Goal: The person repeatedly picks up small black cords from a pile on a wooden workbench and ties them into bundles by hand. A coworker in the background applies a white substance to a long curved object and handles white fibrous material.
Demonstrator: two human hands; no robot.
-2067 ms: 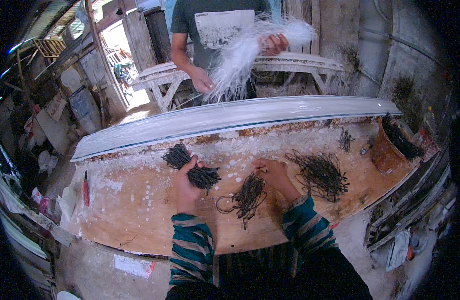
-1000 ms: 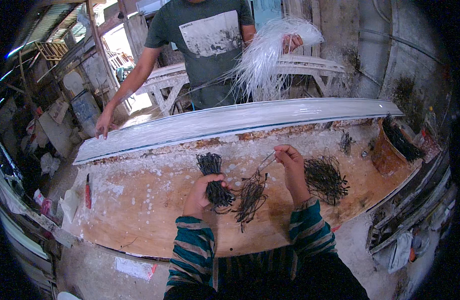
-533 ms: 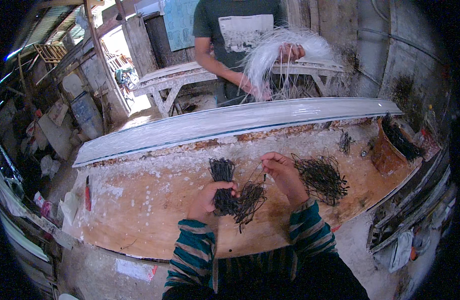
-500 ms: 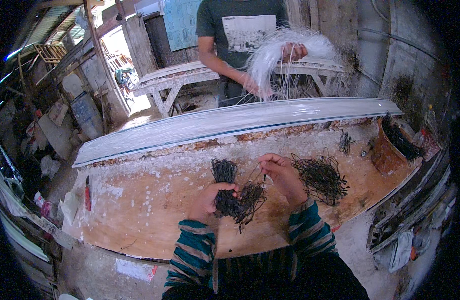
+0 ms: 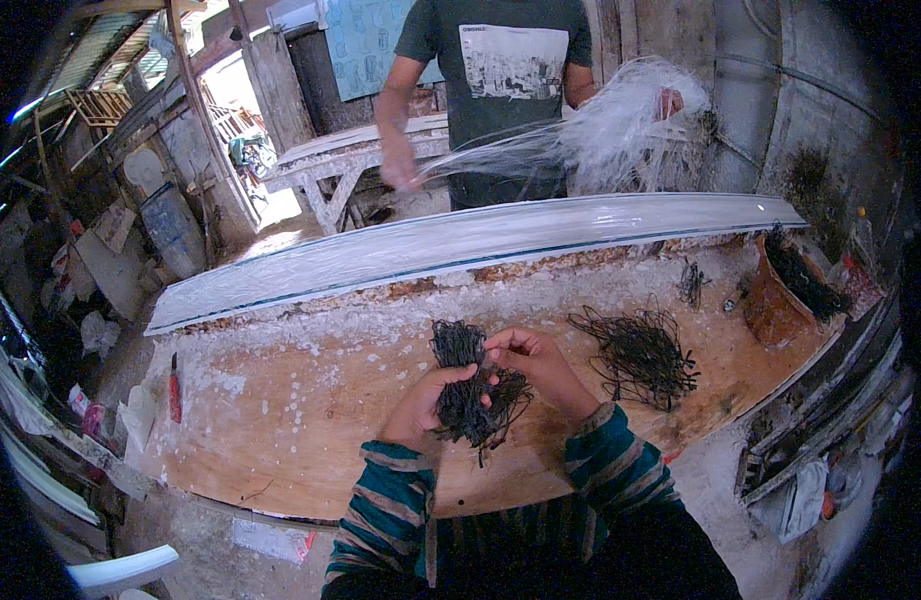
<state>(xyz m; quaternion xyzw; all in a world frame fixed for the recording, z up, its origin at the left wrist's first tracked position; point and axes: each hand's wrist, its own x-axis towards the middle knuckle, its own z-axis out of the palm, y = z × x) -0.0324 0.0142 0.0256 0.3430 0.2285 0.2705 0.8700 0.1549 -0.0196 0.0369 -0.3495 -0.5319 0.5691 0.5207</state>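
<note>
**Left hand clamped on dark cord bundle, right hand's fingertips at its upper right side**

Head view: left hand [image 5: 420,402] is wrapped round the middle of the bundle [image 5: 458,342], thumb across the front. Bundle's long axis runs roughly away from the wearer, looped end farthest. Right hand [image 5: 532,352] sits just right of its upper part, thumb and finger close together; can't tell if a cord is pinched between them, or if they touch the bundle.

Key relation: bundle lies directly left of the right fingertips, already inside the left grip. Small loose pile [image 5: 511,400] is below the right hand, overlapping the bundle's right side in view. Larger pile [image 5: 640,355] lies right of the right hand on the tabletop [image 5: 310,440], clearly apart. Brown bucket [image 5: 773,300] with dark strands is tilted at far right; red knife [image 5: 174,390] far left.

Writing: co-worker's shirt print [image 5: 515,62] has small lettering above a picture. Floor paper [image 5: 270,538]: any print illegible.
</note>
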